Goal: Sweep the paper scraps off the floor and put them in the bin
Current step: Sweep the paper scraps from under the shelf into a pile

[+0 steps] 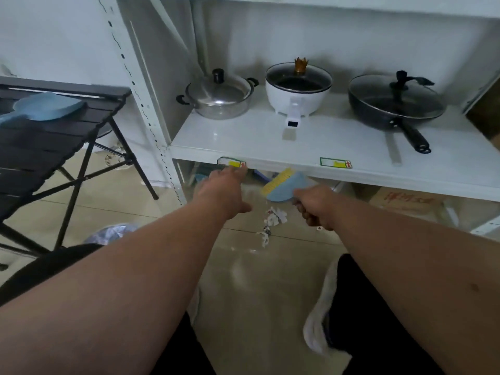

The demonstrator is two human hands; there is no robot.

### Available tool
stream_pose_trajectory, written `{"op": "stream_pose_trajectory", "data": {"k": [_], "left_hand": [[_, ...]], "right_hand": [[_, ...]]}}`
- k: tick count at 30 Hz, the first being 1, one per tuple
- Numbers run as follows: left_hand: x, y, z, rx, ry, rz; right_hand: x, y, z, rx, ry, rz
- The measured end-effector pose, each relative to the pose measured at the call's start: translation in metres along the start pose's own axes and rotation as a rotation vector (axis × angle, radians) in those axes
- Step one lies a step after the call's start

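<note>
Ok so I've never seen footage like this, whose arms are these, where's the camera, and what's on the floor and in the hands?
There is one picture, taken by a camera worn on a person's head, looking forward and down, so the two bare arms are that person's own. The right hand grips a small brush, blue with yellow bristles, just under the edge of a white shelf. The left hand reaches forward with fingers relaxed and holds nothing. Between the hands, torn paper scraps lie on the tiled floor. On the shelf stand a steel pot, a white electric cooker and a black pan. At left, a blue dustpan lies on a black folding table.
</note>
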State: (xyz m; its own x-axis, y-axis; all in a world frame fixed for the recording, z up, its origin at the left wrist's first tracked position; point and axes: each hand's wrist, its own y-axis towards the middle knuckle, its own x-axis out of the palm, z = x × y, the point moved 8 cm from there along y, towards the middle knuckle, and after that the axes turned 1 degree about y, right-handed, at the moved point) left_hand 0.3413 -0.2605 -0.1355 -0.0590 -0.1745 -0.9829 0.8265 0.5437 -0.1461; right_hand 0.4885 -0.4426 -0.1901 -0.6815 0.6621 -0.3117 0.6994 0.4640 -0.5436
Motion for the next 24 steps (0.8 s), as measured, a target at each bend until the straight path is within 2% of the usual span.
{"op": "stream_pose_trajectory", "data": {"k": [3,9,12,17,21,24], "left_hand": [[0.044,0.038,0.002,0.038,0.079,-0.097],[0.156,0.104,0.002,0.147,0.138,-0.264],[0.21,0.134,-0.009,0.108,0.12,-0.387],[0.29,0.173,-0.027,0.083,0.13,-0.528],[0.323,0.196,-0.031,0.07,0.109,-0.58],[0.344,0.205,-0.034,0.039,0.108,-0.625]], "right_hand": [[-0.001,0.045,0.03,0.104,-0.063,0.019],[0.028,0.131,0.116,0.302,0.049,-0.014],[0.042,0.174,0.143,0.376,0.093,-0.013],[0.063,0.251,0.158,0.379,0.12,0.005],[0.081,0.306,0.162,0.34,-0.004,-0.031],[0.096,0.329,0.169,0.376,-0.003,-0.093]]}}
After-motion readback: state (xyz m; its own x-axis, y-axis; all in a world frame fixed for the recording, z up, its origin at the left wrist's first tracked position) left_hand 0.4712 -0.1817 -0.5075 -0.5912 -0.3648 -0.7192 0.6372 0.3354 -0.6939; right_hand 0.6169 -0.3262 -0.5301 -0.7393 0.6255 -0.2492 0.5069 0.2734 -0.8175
